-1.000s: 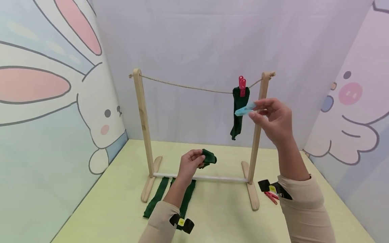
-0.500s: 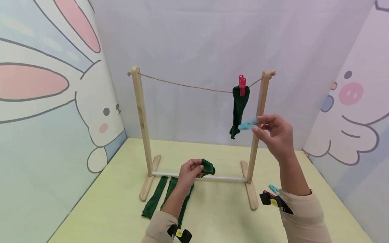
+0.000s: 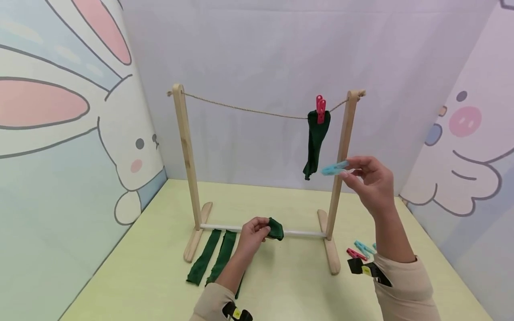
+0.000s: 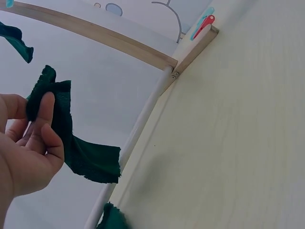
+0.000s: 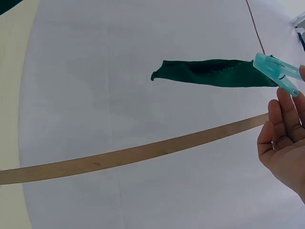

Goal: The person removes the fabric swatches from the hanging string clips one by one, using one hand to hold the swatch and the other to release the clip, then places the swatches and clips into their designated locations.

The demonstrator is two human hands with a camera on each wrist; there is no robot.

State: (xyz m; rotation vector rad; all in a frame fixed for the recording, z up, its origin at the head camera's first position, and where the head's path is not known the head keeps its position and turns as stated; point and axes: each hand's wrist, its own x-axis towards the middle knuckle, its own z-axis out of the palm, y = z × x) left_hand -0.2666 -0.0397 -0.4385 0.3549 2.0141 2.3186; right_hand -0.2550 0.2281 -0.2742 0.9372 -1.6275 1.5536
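My left hand (image 3: 253,235) pinches a dark green strip of cloth (image 3: 275,229) low in front of the rack; in the left wrist view the strip (image 4: 90,155) hangs folded from thumb and fingers. My right hand (image 3: 371,183) holds a light blue clothespin (image 3: 335,168) by its handle ends, just left of the right post, and its tip points left. Another green cloth strip (image 3: 317,140) hangs from the rope (image 3: 249,109) near that post, under red clothespins (image 3: 321,111). In the right wrist view the blue clothespin (image 5: 276,71) overlaps the hanging cloth; whether they touch is unclear.
The wooden rack has a left post (image 3: 185,151), a right post (image 3: 344,147) and a white bottom bar (image 3: 303,233). Green strips (image 3: 205,258) lie on the table at left, one partly behind my left arm. Blue clothespins (image 3: 363,248) and a red clothespin (image 3: 356,254) lie at right.
Both hands have come down, the left with its cloth and the right with the blue clothespin. The right hand has also shifted slightly right, away from the hanging cloth.
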